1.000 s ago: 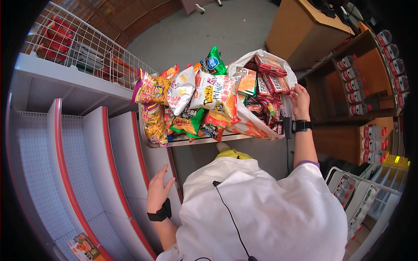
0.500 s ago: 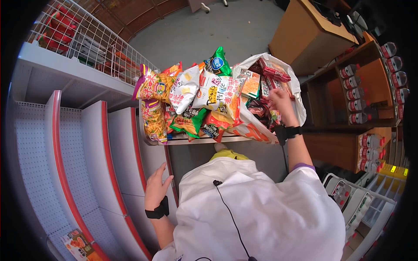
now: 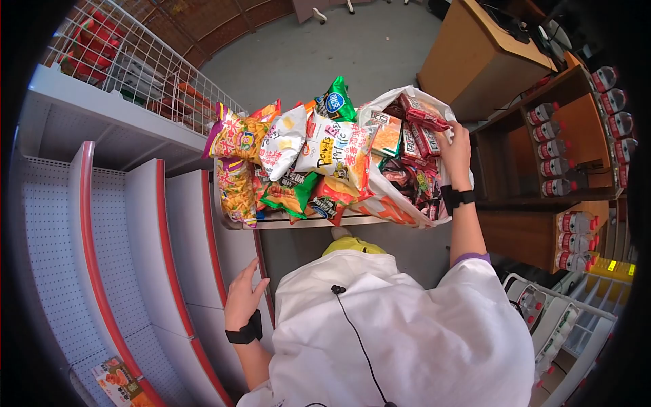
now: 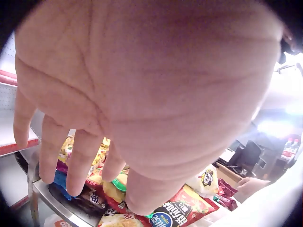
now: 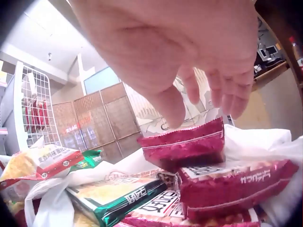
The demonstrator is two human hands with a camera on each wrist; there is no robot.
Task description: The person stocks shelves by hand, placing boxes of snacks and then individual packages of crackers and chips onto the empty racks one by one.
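Note:
White plastic bag (image 3: 390, 193) stands full of small packs on the cart's right half. My right hand (image 3: 458, 154) is at the bag's right rim, fingers loosely bent beside a dark red pack (image 3: 422, 112). In the right wrist view, my right hand (image 5: 180, 52) hangs over the red packs (image 5: 236, 184), fingers spread; whether the fingertips touch the bag or a pack is unclear. A green-edged pack (image 5: 118, 196) lies beside them. My left hand (image 3: 244, 296) hangs with relaxed fingers beside the shelves, holding nothing; its palm (image 4: 142, 90) fills much of the left wrist view.
Puffed snack bags (image 3: 336, 152) are heaped on the cart's left half, beside the white bag. White shelves with red edges (image 3: 180, 271) stand at left, under a wire basket (image 3: 146, 74). Bottles (image 3: 556, 149) line a wooden shelf at right, near a wooden desk (image 3: 478, 54).
My right hand moved from the bag's right rim in over the packs, then back out to the rim. My left hand stayed nearly still.

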